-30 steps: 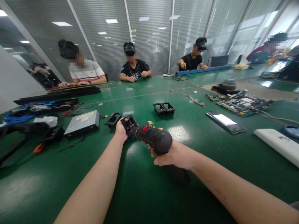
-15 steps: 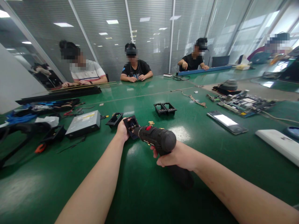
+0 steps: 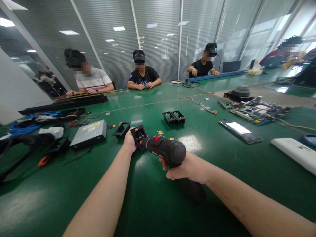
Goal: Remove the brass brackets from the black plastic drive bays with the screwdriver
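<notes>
My left hand (image 3: 129, 142) grips a black plastic frame (image 3: 136, 132) by its left side, tilted up off the table. Wrapped around the handle of a black cordless drill (image 3: 168, 149) is my right hand (image 3: 184, 168). The drill's front end points into the frame's opening; its tip is hidden there. Small brass-coloured plates (image 3: 160, 132) lie on the table just past the drill. Another black frame (image 3: 121, 129) rests left of my left hand, and a joined pair of black frames (image 3: 174, 117) stands farther back.
On the green table (image 3: 98, 184), a silver disc drive (image 3: 89, 134) and a cable tangle are at left. A phone (image 3: 239, 130), a circuit board (image 3: 260, 110) and a white case (image 3: 295, 154) are at right. Several people sit across the table; one handles a blue bar (image 3: 214, 76).
The view has tilted up slightly, so the scene sits a little lower. Both hands keep their hold, and the drill stays at the frame's opening.
</notes>
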